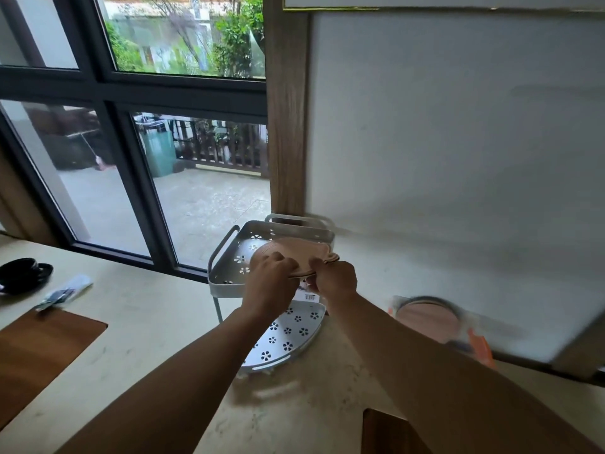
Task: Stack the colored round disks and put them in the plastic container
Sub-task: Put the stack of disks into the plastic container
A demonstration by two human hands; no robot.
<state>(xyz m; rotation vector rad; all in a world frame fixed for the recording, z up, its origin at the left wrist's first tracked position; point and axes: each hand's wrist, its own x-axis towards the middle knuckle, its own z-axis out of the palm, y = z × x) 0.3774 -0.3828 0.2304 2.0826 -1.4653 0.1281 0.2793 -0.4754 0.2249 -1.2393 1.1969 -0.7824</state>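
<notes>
A thin stack of pinkish round disks (294, 253) hangs over the upper tier of a white two-tier plastic rack (226, 253) with flower-shaped holes. My left hand (270, 273) grips the stack's near left edge. My right hand (334, 278) pinches its near right edge. The stack is roughly level and partly over the upper tray; whether it touches the tray I cannot tell. The rack's lower tier (288, 339) sits below my wrists with nothing in it. One more pink disk (425, 321) lies blurred on the counter to the right.
The rack stands in the corner of a pale counter (147, 322) against a white wall. A black cup on a saucer (23, 273) and a small packet (65, 291) lie far left, beside a brown inset board (42, 348). An orange item (479, 348) sits by the right disk.
</notes>
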